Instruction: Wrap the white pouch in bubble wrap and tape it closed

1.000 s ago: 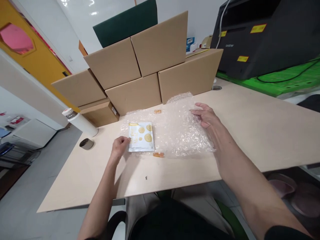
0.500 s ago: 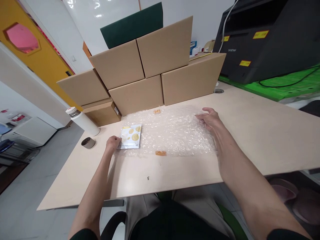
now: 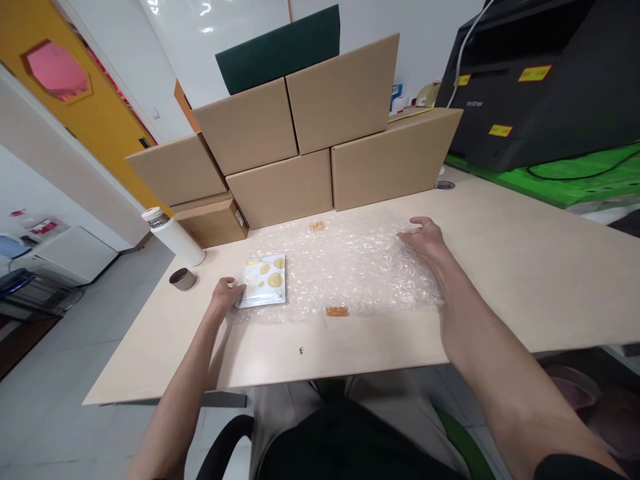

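A clear sheet of bubble wrap (image 3: 350, 267) lies across the table, with pieces of orange tape (image 3: 337, 311) at its near and far edges. On its left end rests a flat white pouch (image 3: 265, 280) printed with yellow round shapes. My left hand (image 3: 227, 295) grips the wrap's left edge, its thumb touching or very near the pouch's left side. At the opposite end my right hand (image 3: 425, 239) has hold of the wrap's right edge, thumb pointing left; some of its fingers are hidden underneath.
Cardboard boxes (image 3: 280, 190) stand stacked along the back, topped by a dark green box (image 3: 280, 50). A white bottle (image 3: 175, 239) and a small grey-brown cup (image 3: 183, 279) are at the left. A black printer (image 3: 530, 93) sits on a green surface (image 3: 590, 177) at the right.
The bubble wrap has shifted and turned slightly between my hands. The pouch has tilted a little with it and come slightly nearer. My head view has swung a bit left.
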`<move>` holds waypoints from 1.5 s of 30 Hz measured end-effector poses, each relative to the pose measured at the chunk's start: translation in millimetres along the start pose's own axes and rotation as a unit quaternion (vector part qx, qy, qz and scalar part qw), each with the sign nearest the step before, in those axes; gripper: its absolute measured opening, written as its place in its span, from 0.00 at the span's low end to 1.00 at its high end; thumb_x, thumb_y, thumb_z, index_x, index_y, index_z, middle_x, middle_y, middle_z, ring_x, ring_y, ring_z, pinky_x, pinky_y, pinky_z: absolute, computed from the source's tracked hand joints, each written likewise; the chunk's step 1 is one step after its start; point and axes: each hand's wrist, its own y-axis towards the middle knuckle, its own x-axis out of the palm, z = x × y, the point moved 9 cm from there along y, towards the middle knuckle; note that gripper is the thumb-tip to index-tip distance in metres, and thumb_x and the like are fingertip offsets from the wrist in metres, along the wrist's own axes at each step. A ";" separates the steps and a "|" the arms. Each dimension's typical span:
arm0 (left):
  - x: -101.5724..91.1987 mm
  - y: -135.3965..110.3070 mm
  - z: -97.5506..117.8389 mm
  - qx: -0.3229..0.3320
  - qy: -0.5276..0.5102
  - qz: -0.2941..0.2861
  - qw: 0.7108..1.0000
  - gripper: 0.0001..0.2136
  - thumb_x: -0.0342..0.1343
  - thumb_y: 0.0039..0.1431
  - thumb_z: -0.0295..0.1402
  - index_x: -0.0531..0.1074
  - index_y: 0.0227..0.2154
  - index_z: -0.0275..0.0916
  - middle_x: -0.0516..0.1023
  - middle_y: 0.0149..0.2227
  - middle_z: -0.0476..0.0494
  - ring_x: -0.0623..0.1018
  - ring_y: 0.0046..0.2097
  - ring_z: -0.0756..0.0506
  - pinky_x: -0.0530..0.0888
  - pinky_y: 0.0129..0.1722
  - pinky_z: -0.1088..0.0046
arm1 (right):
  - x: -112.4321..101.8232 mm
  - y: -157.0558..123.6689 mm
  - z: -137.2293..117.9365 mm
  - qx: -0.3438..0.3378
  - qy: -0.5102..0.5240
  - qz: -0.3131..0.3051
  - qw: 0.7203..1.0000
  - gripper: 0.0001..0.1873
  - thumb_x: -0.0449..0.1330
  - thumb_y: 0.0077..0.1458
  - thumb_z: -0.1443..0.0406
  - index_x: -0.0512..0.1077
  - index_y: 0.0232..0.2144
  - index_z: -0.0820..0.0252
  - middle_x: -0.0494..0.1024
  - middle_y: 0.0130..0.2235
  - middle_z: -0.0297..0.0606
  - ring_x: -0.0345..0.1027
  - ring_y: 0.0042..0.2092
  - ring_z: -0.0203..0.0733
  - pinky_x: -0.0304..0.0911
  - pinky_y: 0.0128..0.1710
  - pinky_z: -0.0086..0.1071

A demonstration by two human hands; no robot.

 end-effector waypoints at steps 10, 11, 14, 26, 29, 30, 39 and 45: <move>-33.4 -40.3 0.3 0.017 -0.122 -0.013 0.992 0.13 0.61 0.34 0.39 0.63 0.21 0.40 0.63 0.16 0.56 0.61 0.20 0.54 0.57 0.19 0.78 | 81.1 -150.0 -122.9 -0.278 0.020 -0.283 0.918 0.15 0.61 0.55 0.56 0.75 0.43 0.53 0.77 0.45 0.42 0.69 0.45 0.50 0.64 0.46 0.44; -35.4 -43.7 3.6 0.023 -0.124 -0.007 0.992 0.13 0.61 0.35 0.38 0.63 0.21 0.40 0.63 0.17 0.56 0.62 0.20 0.54 0.57 0.19 0.78 | 109.6 -179.6 -126.2 -0.280 0.039 -0.371 0.885 0.16 0.60 0.56 0.53 0.75 0.43 0.53 0.77 0.45 0.41 0.70 0.44 0.49 0.65 0.45 0.43; -37.6 -55.3 24.6 0.054 -0.104 0.014 0.993 0.09 0.57 0.38 0.36 0.62 0.22 0.40 0.64 0.17 0.56 0.63 0.20 0.53 0.58 0.19 0.78 | 172.2 -244.6 -121.5 -0.277 0.055 -0.516 0.808 0.21 0.56 0.58 0.47 0.76 0.43 0.52 0.79 0.44 0.39 0.71 0.45 0.48 0.65 0.48 0.44; 68.2 -83.7 184.8 0.239 0.137 -0.058 0.960 0.05 0.53 0.50 0.34 0.66 0.29 0.40 0.75 0.30 0.42 0.76 0.35 0.42 0.69 0.35 0.68 | 152.5 -234.2 -89.3 -0.021 0.238 -0.480 0.844 0.28 0.53 0.59 0.43 0.69 0.54 0.50 0.70 0.56 0.41 0.64 0.58 0.50 0.67 0.50 0.44; 116.8 -89.6 195.6 0.243 0.195 -0.103 0.945 0.07 0.53 0.53 0.34 0.69 0.34 0.38 0.75 0.41 0.33 0.77 0.44 0.38 0.69 0.40 0.65 | 132.2 -210.8 -70.5 -0.021 0.213 -0.398 0.892 0.27 0.57 0.56 0.45 0.69 0.52 0.53 0.72 0.53 0.42 0.65 0.55 0.49 0.66 0.52 0.43; 130.6 -91.4 195.3 0.236 0.198 -0.115 0.944 0.09 0.54 0.54 0.34 0.69 0.36 0.37 0.74 0.43 0.31 0.77 0.46 0.37 0.69 0.41 0.65 | 123.4 -201.0 -64.2 -0.029 0.192 -0.358 0.913 0.27 0.59 0.55 0.46 0.69 0.52 0.53 0.72 0.53 0.42 0.65 0.56 0.50 0.63 0.54 0.44; 166.4 -94.0 175.7 0.241 0.099 -0.226 0.939 0.13 0.52 0.58 0.31 0.70 0.45 0.35 0.76 0.45 0.30 0.79 0.45 0.38 0.71 0.45 0.64 | 110.4 -189.9 -84.1 -0.117 0.214 -0.321 0.915 0.32 0.53 0.58 0.42 0.63 0.56 0.54 0.72 0.54 0.46 0.66 0.56 0.48 0.61 0.56 0.43; 136.4 -88.5 136.8 0.185 -0.108 -0.282 0.935 0.25 0.47 0.59 0.27 0.57 0.60 0.35 0.74 0.53 0.32 0.80 0.43 0.45 0.74 0.45 0.67 | 139.7 -202.0 -80.3 -0.175 0.075 -0.398 0.897 0.30 0.51 0.61 0.45 0.62 0.57 0.56 0.72 0.54 0.47 0.66 0.55 0.50 0.60 0.55 0.45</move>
